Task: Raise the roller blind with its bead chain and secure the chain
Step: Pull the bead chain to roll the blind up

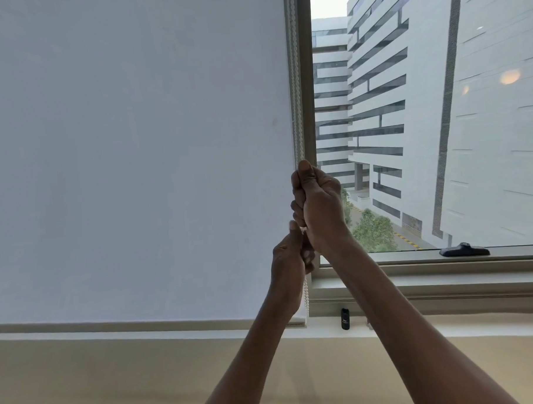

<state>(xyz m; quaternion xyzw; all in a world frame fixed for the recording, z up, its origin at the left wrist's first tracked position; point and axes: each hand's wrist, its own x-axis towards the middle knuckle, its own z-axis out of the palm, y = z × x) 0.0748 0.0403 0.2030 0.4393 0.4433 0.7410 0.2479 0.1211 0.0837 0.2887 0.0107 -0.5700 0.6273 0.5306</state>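
Two bare forearms reach up from the bottom edge toward the window. Right hand (pixel 318 204) is the higher one, fisted tight around the chain (pixel 296 78), thumb pointing up along it, just at the right edge of the blind (pixel 134 146). Left hand (pixel 289 262) sits directly below, touching the right wrist, its fingers curled closed on the same chain with the thumb raised. Both grips are narrow, clamped on the beads.

Above the right hand the chain runs up as two white strands, side by side, between the blind's edge and the grey mullion (pixel 307 78). Below the left hand a short stretch hangs down to the sill (pixel 417 323), ending near the blind's bottom bar (pixel 112 327).

That blind is down nearly full length, covering the left pane, its bar just above the sill. To the right the pane is bare, showing pale striped buildings (pixel 376 90), trees and a road far below. On the sill, just right of the hanging chain, stands a small black object (pixel 345 319); what it is cannot be told. A dark handle (pixel 464 249) lies on the lower window frame, well to the right
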